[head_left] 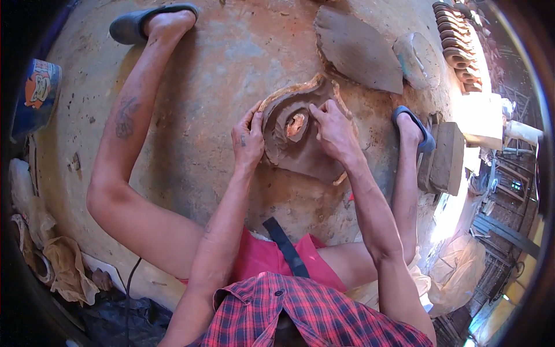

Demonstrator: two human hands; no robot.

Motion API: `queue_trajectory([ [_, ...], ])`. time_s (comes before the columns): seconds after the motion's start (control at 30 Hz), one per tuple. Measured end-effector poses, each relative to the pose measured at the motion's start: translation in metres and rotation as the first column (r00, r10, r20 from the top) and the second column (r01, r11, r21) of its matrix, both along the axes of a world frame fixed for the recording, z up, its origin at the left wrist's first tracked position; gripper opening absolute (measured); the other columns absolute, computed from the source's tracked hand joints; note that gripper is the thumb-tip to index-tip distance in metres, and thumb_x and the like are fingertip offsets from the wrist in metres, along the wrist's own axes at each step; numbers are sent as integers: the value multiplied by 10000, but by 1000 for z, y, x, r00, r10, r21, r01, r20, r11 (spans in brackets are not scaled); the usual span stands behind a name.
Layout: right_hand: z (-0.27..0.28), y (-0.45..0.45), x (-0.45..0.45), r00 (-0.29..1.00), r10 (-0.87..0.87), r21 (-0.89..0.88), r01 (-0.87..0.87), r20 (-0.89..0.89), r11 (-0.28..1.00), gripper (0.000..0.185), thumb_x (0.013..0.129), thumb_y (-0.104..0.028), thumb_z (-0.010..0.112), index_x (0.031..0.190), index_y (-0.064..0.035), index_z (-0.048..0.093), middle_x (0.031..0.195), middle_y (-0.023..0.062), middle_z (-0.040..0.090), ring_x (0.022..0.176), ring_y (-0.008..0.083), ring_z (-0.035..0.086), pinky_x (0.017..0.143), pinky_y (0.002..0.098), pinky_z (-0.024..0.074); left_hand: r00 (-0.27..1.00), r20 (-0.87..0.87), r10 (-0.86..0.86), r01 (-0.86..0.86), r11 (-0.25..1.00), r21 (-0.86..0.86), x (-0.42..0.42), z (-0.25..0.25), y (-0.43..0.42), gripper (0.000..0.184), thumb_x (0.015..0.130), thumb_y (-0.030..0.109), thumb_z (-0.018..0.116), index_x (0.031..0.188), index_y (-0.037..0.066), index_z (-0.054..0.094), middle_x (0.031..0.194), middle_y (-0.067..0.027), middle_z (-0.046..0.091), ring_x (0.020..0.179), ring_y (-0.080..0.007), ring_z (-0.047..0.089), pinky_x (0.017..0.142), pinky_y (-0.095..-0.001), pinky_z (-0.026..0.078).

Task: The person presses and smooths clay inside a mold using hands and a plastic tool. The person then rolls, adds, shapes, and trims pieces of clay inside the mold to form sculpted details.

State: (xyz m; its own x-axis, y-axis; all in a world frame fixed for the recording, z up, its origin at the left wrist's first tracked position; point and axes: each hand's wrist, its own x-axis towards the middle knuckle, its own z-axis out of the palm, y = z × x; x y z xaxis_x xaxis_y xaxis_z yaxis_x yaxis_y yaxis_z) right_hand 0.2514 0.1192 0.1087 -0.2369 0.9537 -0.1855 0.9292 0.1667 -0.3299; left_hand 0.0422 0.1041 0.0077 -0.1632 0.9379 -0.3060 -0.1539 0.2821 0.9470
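Clay (315, 163) between our hands
Our left hand (247, 143), half-open, touches its left edge; our right hand (336, 132), curled closed, touches inside. Bucket label (39, 87): unreadable.

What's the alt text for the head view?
Seated person's right hand working grey-brown clay inside a rough-rimmed form on the floor, beside a reddish central patch; left hand at the form's opposite edge. A broad clay slab lies beyond, next to a rounded block. Curved pieces line up at upper right.
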Motion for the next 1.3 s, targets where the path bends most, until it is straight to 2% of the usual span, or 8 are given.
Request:
queue_trajectory([
  [0.1,-2,-9,-12,996,-38,-9,39,86,999,435,861,-3,684,1293,12,638,1088,243,585,1088,420,639,939,485,556,994,-103,32,-32,999,9,2,9,-13,360,1083,151,568,1391,2,681,1274,-158,751,1167,-178,685,1015,-322,519],
  [0.2,-3,-11,-16,994,-60,-33,63,92,997,386,932,-21,604,1312,-12,669,1077,232,584,1007,418,634,894,505,528,993,-89,72,-69,997,35,6,6,-21,354,1088,137,554,1389,-2,680,1273,-152,745,1175,-183,679,1023,-321,508],
  [0.37,-6,-25,-19,989,-132,-125,139,69,982,241,951,-71,635,1172,18,664,1035,255,596,1014,443,629,905,523,523,988,-65,140,-138,990,36,12,-6,-36,345,1089,126,551,1379,-7,683,1234,-137,744,1141,-174,680,993,-317,515],
  [0.77,-4,-43,-33,980,-185,-58,189,71,980,202,918,-91,670,1067,45,660,945,312,671,934,496,669,858,557,558,978,-94,184,-180,982,54,15,-3,-39,345,1073,137,555,1354,-5,696,1218,-144,746,1125,-222,694,994,-353,519],
  [0.97,9,-53,-39,947,-320,-88,318,-10,944,257,963,-109,625,1145,68,669,895,327,654,898,531,657,812,599,523,981,-50,186,-185,983,21,15,0,-34,346,1066,150,559,1332,-20,701,1257,-169,744,1185,-266,694,1045,-372,506],
  [1.1,-2,-63,-47,952,-305,-141,307,39,941,249,961,-132,665,1105,69,632,937,314,688,938,495,698,825,564,567,980,-63,189,-188,982,21,14,-1,-37,347,1062,155,563,1328,-18,704,1262,-172,743,1201,-272,690,1056,-377,505],
  [1.23,-2,-69,-44,952,-298,-107,304,62,947,310,982,-144,649,1202,76,645,967,303,691,939,479,706,797,555,576,978,-102,181,-178,983,38,13,-1,-36,353,1063,157,555,1334,-16,699,1258,-175,743,1198,-272,691,1054,-377,506],
  [1.3,3,-69,-44,964,-264,-145,266,36,953,339,988,-146,646,1244,76,644,961,299,688,933,479,706,789,550,578,986,-92,139,-138,990,23,11,0,-35,377,1092,173,538,1376,-35,671,1289,-124,728,1184,-185,656,1055,-323,497],
])
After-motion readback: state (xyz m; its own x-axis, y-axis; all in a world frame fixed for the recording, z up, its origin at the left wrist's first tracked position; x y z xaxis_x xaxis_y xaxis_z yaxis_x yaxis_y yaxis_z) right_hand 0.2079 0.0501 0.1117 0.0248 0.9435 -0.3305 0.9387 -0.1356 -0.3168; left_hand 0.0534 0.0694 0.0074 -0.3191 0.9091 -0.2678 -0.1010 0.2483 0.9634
